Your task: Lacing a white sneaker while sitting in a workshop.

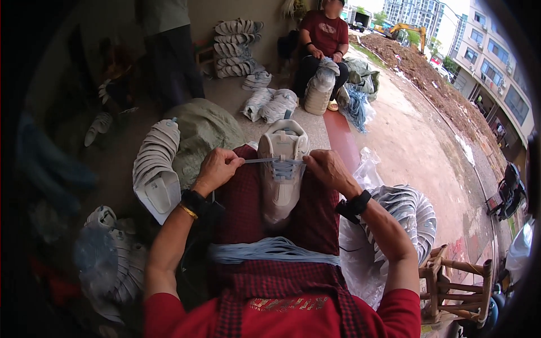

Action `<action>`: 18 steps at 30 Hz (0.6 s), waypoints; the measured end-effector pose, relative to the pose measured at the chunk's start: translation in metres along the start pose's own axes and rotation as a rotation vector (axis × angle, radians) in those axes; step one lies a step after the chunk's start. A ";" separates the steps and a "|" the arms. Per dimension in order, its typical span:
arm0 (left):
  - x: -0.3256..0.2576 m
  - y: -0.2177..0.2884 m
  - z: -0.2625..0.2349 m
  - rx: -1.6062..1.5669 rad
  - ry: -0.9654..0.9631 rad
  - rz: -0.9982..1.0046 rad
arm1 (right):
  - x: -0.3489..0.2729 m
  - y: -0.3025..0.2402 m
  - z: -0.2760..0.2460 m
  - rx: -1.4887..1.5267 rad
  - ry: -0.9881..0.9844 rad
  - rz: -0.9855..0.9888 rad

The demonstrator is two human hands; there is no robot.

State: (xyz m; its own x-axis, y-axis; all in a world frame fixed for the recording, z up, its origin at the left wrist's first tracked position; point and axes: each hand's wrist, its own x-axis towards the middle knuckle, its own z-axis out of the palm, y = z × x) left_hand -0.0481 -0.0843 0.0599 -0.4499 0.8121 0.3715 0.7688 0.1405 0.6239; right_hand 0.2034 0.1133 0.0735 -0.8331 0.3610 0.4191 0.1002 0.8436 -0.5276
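A pale beige shoe upper (282, 194) stands between my knees, its toe toward me and its collar away. Light blue-grey shoelace crosses its eyelets. My left hand (217, 170) pinches one lace end, stretched taut to the left of the upper. On the other side my right hand (332, 172) grips the other end, close against the upper's edge. Both fists sit at about the same height. Across my lap, over a dark red checked apron (236, 214), lies a bundle of loose light blue laces (276, 251).
Nested uppers (158, 152) stand by a green sack (205, 135) on the left; more uppers (403, 217) lie in clear plastic on the right. A wooden stool (456, 284) is at lower right. Ahead, a seated person (326, 34) handles another stack; someone else stands at left.
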 end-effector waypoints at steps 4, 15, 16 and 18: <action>-0.006 -0.003 -0.012 0.160 0.074 0.026 | 0.001 -0.002 -0.002 -0.007 0.002 0.045; 0.008 0.033 0.021 0.068 -0.044 0.485 | 0.013 0.000 -0.006 -0.245 -0.058 -0.268; 0.014 0.029 0.021 0.075 -0.044 0.490 | 0.014 0.008 -0.008 -0.315 -0.050 -0.346; 0.018 0.011 0.015 0.373 0.038 0.710 | 0.012 0.009 -0.017 -0.379 -0.091 -0.377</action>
State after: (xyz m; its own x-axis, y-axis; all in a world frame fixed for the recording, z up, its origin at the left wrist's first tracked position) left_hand -0.0409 -0.0596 0.0635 0.1936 0.7597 0.6208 0.9754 -0.2168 -0.0389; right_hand 0.2038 0.1314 0.0863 -0.8911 -0.0156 0.4534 -0.0391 0.9983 -0.0424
